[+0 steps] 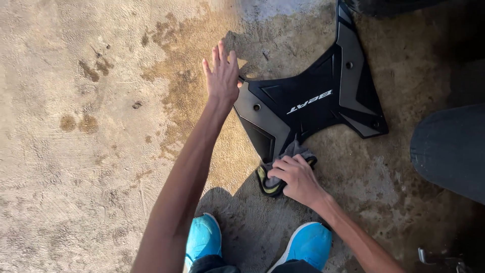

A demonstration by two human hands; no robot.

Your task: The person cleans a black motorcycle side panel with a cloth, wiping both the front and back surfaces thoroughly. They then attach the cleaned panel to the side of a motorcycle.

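Two bright blue shoes (252, 243) sit at the bottom of the view, toes pointing out over a stained concrete floor (76, 151) with damp brown patches. Just beyond the right shoe, the right hand (295, 177) is curled closed around a grey cloth (283, 164) with a yellow-green edge, pressing it against the near tip of a black plastic scooter body panel (308, 103). That panel lies flat on the concrete, a broad winged shape with grey angular trim, a few screw holes and white lettering across its middle; one arm of it runs up toward the top edge of the view. Farther out, the left hand (221, 76) is open, fingers stretched and slightly spread, palm down on the panel's left corner where it meets the floor. Over to the right, a dark rounded shape (449, 149) sits in shadow, well apart from both hands; I cannot tell what it is.
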